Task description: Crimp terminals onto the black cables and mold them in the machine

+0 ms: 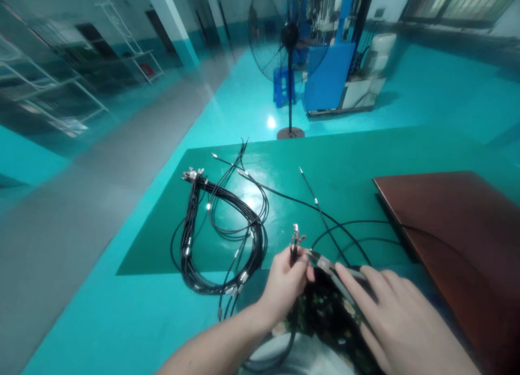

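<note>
My left hand (284,285) is closed in a fist around a small bunch of black cables (295,239), whose metal-tipped ends stick up above the fingers. My right hand (398,321) holds a pair of cutting pliers (325,264). The index finger lies along the tool, and the tip of the tool reaches toward the cable ends beside my left thumb. A large coiled bundle of black cables with metal ends (221,228) lies on the green mat (345,163) to the left of my hands. Several loose cables (317,204) trail across the mat.
A dark brown board (459,228) lies on the table at the right. Beyond the table stand a pedestal fan (290,66) and a blue machine (329,71) on the teal floor. Metal racks (52,88) line the far left.
</note>
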Demonstrator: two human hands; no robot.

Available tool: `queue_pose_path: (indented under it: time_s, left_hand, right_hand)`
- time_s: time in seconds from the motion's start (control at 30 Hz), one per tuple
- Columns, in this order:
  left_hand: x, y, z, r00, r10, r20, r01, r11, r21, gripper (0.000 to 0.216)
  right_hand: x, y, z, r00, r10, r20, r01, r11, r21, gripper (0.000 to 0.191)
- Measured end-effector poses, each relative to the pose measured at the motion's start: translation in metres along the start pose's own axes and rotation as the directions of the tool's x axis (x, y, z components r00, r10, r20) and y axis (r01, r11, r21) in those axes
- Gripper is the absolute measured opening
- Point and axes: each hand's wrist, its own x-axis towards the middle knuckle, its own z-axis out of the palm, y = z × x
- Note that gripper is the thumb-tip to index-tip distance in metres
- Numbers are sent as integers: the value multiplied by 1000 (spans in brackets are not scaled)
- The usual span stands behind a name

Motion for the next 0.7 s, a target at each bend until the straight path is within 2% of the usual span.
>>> queue_pose_path:
  time_s: [0.17, 0.33, 0.47, 0.6, 0.7]
  left_hand:
    - [-1, -2, -3, 994, 106, -33, -99, 981, 169, 18]
    - [2, -4, -5, 977, 205, -67, -173, 931, 320, 20]
    - [5, -7, -8, 970, 234, -65, -195, 910, 366, 22]
    - [7, -4, -10, 977, 203, -62, -175, 936, 305, 20]
    - [10, 5, -13, 998, 68, 4, -68, 984, 164, 18]
  right_hand:
    - [1, -3, 4, 1000, 6, 26, -7, 1000, 22, 57]
    - [2, -8, 18, 1000, -7, 20, 6, 999, 34, 60]
    - [3, -8, 25, 999, 1, 47, -8, 989, 145, 59]
    - [4, -1, 22, 986, 9, 167, -67, 935, 349, 58]
    - [6, 6, 19, 973, 12, 233, -115, 893, 435, 57]
